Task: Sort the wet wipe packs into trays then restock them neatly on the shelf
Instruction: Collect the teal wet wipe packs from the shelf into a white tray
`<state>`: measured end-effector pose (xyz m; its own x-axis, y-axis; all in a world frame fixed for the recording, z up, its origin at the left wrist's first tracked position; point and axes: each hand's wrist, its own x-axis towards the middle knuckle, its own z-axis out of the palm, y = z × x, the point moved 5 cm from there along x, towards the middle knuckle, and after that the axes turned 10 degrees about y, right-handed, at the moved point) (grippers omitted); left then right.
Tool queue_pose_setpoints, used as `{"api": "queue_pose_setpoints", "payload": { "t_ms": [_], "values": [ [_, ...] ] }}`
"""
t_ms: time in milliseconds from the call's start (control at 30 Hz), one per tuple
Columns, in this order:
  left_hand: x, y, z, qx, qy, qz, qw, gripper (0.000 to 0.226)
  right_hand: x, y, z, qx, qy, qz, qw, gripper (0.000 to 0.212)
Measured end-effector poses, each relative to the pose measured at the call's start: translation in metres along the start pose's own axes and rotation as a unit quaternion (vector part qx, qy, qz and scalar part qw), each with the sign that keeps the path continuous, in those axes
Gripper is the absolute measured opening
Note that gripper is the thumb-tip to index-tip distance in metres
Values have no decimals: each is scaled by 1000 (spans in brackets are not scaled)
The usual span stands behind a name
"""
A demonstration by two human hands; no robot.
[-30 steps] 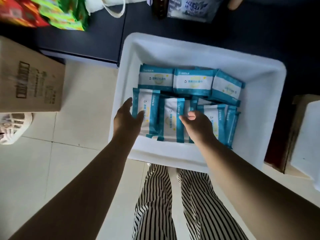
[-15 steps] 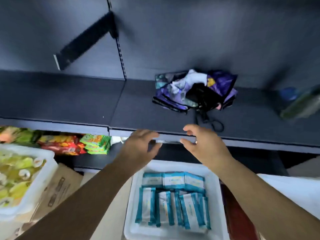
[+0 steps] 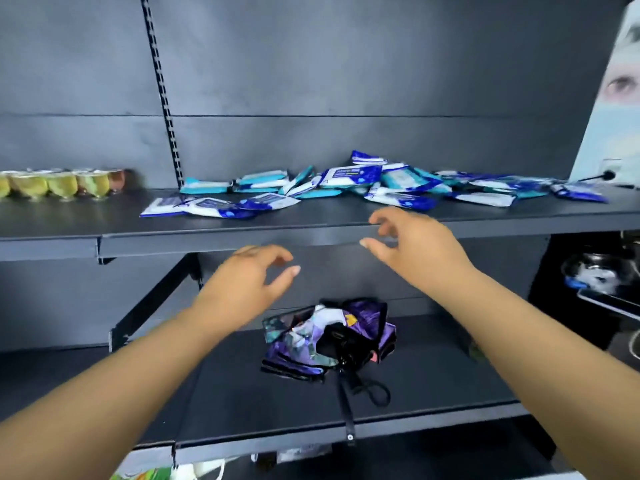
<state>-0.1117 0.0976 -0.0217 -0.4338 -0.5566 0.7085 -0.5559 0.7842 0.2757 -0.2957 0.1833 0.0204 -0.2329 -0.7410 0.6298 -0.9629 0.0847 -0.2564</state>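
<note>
Step in hand: gathering loose wet wipe packs (image 3: 349, 188) off shelf (image 3: 311, 233). Left hand (image 3: 249, 289), right hand (image 3: 415, 247) raised, fingers relaxed (nothing held). Next: grasp nearest packs.

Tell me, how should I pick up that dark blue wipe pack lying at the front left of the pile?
Judging by its pose, take the dark blue wipe pack from the front, pinching its near long edge. It lies flat near the upper shelf lip, and its thin edge faces you. Both hands are bare and free.
</note>
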Motion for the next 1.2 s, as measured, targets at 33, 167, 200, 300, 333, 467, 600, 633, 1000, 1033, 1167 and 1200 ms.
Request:
{"api": "queue_pose_setpoints", "payload": {
  "t_ms": [33, 167, 200, 300, 333, 467, 600, 633, 1000, 1033, 1167, 1200],
  "values": [
    [9, 4, 1, -1, 1, 2, 1000, 29, 4, 5, -6, 1, 3, 8, 1000, 37],
    [42, 27, 15, -13, 8, 11, 1000, 26, 15, 33, -14, 3, -1, 36, 999, 32],
    [49, 32, 22, -16, 10, 12, 1000, 25, 20, 43, -15, 0, -3, 42, 999, 32],
    [73, 48, 44, -31, 4, 11, 999, 24, 39, 76, -16, -15, -3, 58, 998, 31],
    [81, 54, 53, -32, 6, 14, 999, 25, 48, 89, -15, -20, -4, 64, 998, 31],
    [116, 65, 95, -1, -3, -11, 1000, 26, 88, 145, -3, -21, -9, 95, 995, 29],
    [146, 60, 131, 34, 11, -103, 994, 30, 137, 187, 12, -12, -29, 118, 992, 32],
    [149, 59, 138, 63, 23, -131, 989, 32, 153, 196, 17, -4, -34, 125, 991, 34],
    [146, 47, 149, 157, 48, -224, 961, 38, 243, 224, 104, 78, -185, 182, 963, 71],
    [146, 47, 149, 157, 47, -225, 960, 38, 246, 228, 109, 110, -195, 196, 955, 68],
    [153, 40, 147, 91, 0, -252, 963, 41, 246, 243, 106, 211, -204, 272, 917, 32],
    [161, 31, 145, 57, -10, -263, 963, 40, 247, 246, 102, 220, -200, 281, 913, 23]
  ]
}}
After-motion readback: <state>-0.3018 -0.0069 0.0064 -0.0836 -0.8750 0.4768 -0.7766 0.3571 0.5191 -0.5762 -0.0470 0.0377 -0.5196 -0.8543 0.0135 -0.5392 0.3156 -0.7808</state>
